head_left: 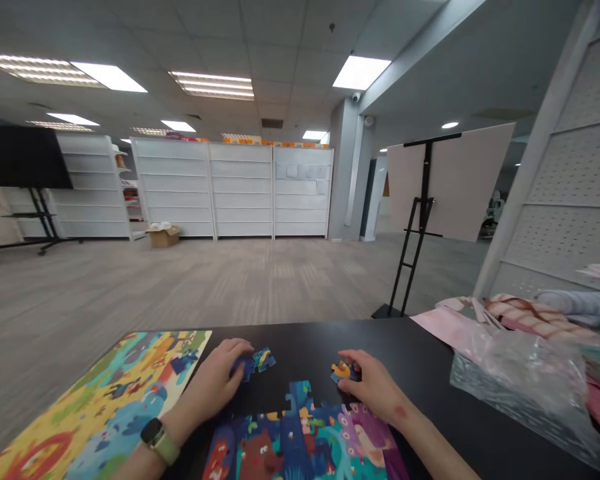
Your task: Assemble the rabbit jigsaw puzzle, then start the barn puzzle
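On the black table (300, 340), a partly assembled jigsaw puzzle (300, 437) with bright cartoon animals runs off the bottom of the view. My left hand (215, 377) grips a joined pair of blue jigsaw pieces (254, 363) just above the puzzle's top edge. My right hand (375, 390) pinches an orange and blue jigsaw piece (343, 372) near the puzzle's upper right. Left of the puzzle lies a colourful printed picture board (100, 400), angled and close to my left forearm. A smartwatch (155, 440) sits on my left wrist.
A crinkled clear plastic bag (510, 387) and folded pink and striped fabrics (535, 317) lie on the table's right side. Beyond the far edge stand a black easel (415, 227), a cardboard box (163, 237) and white shelving (230, 190).
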A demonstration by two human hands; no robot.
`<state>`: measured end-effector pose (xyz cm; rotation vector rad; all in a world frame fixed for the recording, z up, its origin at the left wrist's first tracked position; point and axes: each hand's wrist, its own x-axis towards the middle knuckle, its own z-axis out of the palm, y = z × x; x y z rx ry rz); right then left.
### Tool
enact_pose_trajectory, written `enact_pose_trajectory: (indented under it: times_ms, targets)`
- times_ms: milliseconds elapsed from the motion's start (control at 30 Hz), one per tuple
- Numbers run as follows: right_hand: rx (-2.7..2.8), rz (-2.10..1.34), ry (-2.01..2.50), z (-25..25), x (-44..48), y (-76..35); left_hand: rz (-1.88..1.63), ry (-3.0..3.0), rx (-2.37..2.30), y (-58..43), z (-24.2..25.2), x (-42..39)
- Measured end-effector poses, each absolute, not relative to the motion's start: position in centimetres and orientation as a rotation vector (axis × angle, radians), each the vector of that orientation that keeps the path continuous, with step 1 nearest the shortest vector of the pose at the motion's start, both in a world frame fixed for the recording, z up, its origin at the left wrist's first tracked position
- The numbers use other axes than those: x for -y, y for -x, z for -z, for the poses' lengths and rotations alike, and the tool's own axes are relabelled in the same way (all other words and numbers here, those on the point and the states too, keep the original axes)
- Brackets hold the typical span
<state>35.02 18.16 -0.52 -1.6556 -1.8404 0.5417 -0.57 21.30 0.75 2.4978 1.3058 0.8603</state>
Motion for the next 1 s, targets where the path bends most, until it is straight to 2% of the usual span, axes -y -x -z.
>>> enact_pose_trajectory:
  times_ms: [233, 433, 600, 867, 1000]
  targets:
    - [1.608, -0.830, 1.371, 1.1, -18.4, -33.8, -0.825, -2.442, -1.207, -1.5, -1.0, -19.3]
    - [1.468, -1.172, 1.174, -0.2, -16.7, -31.4, -0.824, -2.027, -0.936, -7.2, 0.7, -15.1]
    - [1.384, -1.434, 1.046, -0.4, -15.5, -29.5, -0.918, -1.776, -0.831, -8.9, 2.3, -14.6]
    - [1.552, -1.474, 1.165, -1.2, -14.3, -28.0, -1.118, -1.531, -0.847, -7.7, 2.3, -16.4]
    - [1.572, -1.479, 1.070, -1.2, -14.0, -28.0, -1.059, -1.625, -0.844, -7.3, 1.8, -16.4]
